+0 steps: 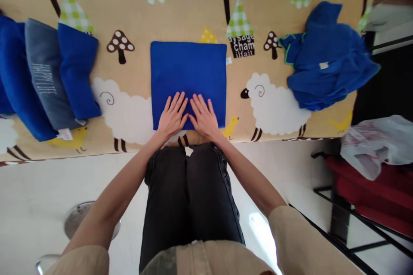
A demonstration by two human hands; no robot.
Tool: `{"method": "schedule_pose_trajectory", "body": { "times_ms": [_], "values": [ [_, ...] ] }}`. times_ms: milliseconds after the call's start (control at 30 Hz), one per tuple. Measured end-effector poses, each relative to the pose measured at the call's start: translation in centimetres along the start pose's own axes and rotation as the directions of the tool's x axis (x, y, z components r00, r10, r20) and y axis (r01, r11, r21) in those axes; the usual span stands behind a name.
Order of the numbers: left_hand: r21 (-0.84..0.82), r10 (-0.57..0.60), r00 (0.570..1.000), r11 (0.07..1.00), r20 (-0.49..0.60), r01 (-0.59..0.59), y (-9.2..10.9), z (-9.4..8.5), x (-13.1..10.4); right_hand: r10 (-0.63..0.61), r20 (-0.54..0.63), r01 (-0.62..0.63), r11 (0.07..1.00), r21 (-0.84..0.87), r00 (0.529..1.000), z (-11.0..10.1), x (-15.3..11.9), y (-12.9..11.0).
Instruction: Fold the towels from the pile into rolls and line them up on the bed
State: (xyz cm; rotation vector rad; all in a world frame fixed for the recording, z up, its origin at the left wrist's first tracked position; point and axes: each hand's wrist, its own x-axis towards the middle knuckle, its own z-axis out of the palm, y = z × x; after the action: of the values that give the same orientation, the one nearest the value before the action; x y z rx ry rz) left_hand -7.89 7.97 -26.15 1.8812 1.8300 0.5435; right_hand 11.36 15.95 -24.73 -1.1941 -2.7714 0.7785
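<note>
A flat blue square of fabric, looking like a cushion cover (189,68), lies on the patterned bedspread (193,13) in front of me. A small white tag sticks out at its right edge. My left hand (172,114) rests palm down on its lower middle, fingers spread. Beside it, my right hand (204,116) also lies flat on the blue fabric with fingers apart. The two thumbs nearly touch. Neither hand grips anything.
At the left lie several blue cloth pieces (77,68) and a grey one (48,64) with white lettering. A crumpled blue cloth heap (329,60) sits at the right. Lower right are a plastic bag (377,144), red fabric (374,184) and a black metal frame. A round stool (75,219) stands lower left.
</note>
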Motion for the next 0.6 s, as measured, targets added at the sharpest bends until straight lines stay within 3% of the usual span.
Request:
{"method": "schedule_pose_trajectory", "body": {
  "times_ms": [100, 267, 333, 433, 500, 600],
  "values": [
    [0.047, -0.024, 0.999, 0.999, 0.034, 0.022, -0.5, 0.5, -4.2, -0.042, 0.048, 0.044, 0.999, -0.029, 0.998, 1.5, -3.4, 0.0],
    [0.114, -0.249, 0.966, 0.96, -0.069, 0.255, -2.6, 0.0, -12.0, 0.115, -0.121, -0.121, 0.991, -0.052, 0.986, 2.6, -7.7, 2.9],
    [0.094, -0.302, 0.951, 0.947, -0.069, 0.307, -3.1, -0.4, -13.7, 0.185, -0.189, -0.195, 0.98, -0.032, 0.964, 2.9, -9.0, 3.5],
    [-0.029, -0.39, 0.921, 0.921, -0.009, 0.39, -3.3, -1.7, -14.3, 0.27, -0.231, -0.267, 0.963, 0.045, 0.935, 3.0, -10.6, 3.8],
    [-0.176, -0.502, 0.864, 0.848, 0.041, 0.501, -3.1, -3.1, -13.7, 0.32, -0.222, -0.291, 0.944, 0.156, 0.921, 2.7, -11.1, 3.9],
    [-0.429, -0.712, 0.692, 0.591, 0.122, 0.683, -2.2, -5.1, -12.2, 0.498, -0.211, -0.38, 0.821, 0.425, 0.841, 1.6, -11.0, 4.0]
  ]
}}
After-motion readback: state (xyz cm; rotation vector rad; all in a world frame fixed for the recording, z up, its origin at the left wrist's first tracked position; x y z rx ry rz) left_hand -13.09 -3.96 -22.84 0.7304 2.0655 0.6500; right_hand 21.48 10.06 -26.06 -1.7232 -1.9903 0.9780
